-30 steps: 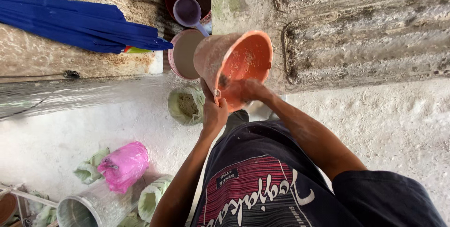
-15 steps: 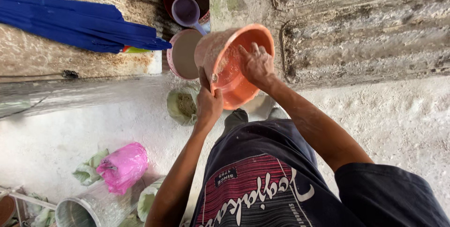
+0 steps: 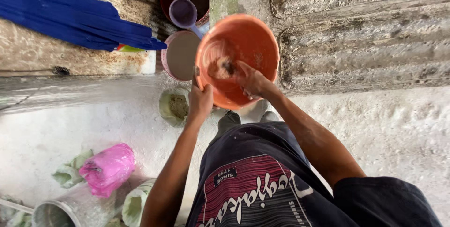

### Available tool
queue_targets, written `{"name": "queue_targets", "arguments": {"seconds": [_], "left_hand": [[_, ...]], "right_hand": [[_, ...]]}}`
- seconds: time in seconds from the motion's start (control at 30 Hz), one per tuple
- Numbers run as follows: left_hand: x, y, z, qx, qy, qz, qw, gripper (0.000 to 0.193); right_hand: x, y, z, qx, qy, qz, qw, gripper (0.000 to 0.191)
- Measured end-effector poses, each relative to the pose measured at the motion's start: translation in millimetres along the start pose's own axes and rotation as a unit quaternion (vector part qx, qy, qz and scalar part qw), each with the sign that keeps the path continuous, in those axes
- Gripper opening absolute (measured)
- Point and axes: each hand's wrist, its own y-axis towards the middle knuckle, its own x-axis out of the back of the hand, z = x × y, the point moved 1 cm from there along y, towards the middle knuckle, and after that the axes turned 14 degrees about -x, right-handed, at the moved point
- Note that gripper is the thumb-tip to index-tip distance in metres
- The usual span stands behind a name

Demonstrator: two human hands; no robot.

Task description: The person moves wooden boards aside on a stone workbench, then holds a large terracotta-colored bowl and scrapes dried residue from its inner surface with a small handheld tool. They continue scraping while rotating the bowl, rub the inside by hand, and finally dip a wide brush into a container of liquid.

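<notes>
Now the bowl [image 3: 243, 44] has tipped open toward the camera; left hand [image 3: 200, 99] grips its rim, and right hand [image 3: 251, 80], fingers loosely spread, has moved inside onto the residue.

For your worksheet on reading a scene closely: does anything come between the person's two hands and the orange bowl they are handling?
Nothing visible does. The left hand grips the rim of the orange bowl directly, and the right hand reaches inside it, fingers at a pale clump on the bottom.
</notes>
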Motion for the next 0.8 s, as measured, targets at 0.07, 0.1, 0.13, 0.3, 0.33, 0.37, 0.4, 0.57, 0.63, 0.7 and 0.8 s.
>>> {"name": "queue_targets", "arguments": {"seconds": [0.07, 0.1, 0.13, 0.3, 0.33, 0.37, 0.4, 0.57, 0.63, 0.7, 0.8], "left_hand": [[-1, 8, 11, 0.022, -0.130, 0.000, 0.991, 0.058], [-4, 10, 18, 0.034, -0.193, 0.001, 0.981, 0.052], [-7, 12, 26, 0.061, -0.229, 0.004, 0.972, 0.048], [-28, 6, 73, 0.136, -0.369, -0.009, 0.919, 0.037], [-31, 5, 80, 0.133, -0.380, -0.007, 0.915, 0.037], [-33, 3, 86, 0.131, -0.392, -0.003, 0.910, 0.038], [-35, 2, 89, 0.127, -0.406, 0.000, 0.905, 0.038], [-27, 2, 82, 0.125, -0.426, -0.015, 0.896, 0.042], [-18, 2, 74, 0.111, -0.415, -0.016, 0.903, 0.048], [-11, 3, 65, 0.095, -0.396, -0.023, 0.913, 0.055], [-12, 6, 62, 0.137, -0.384, -0.022, 0.913, 0.062]], "right_hand": [[6, -4, 14, 0.054, -0.084, -0.074, 0.992, 0.064], [5, -4, 20, 0.079, -0.124, -0.110, 0.983, 0.062], [1, -1, 25, 0.105, -0.204, -0.128, 0.965, 0.060], [-35, 25, 38, 0.147, -0.499, -0.137, 0.843, 0.073], [-41, 29, 42, 0.161, -0.531, -0.177, 0.813, 0.073], [-45, 30, 47, 0.173, -0.562, -0.215, 0.779, 0.074], [-49, 29, 54, 0.185, -0.593, -0.255, 0.741, 0.074], [-60, 22, 81, 0.105, -0.595, -0.243, 0.759, 0.064], [-63, 14, 93, 0.081, -0.518, -0.235, 0.818, 0.060], [-69, 6, 103, 0.113, -0.541, -0.221, 0.803, 0.033], [-72, 4, 108, 0.021, -0.721, -0.124, 0.681, 0.026]]}}
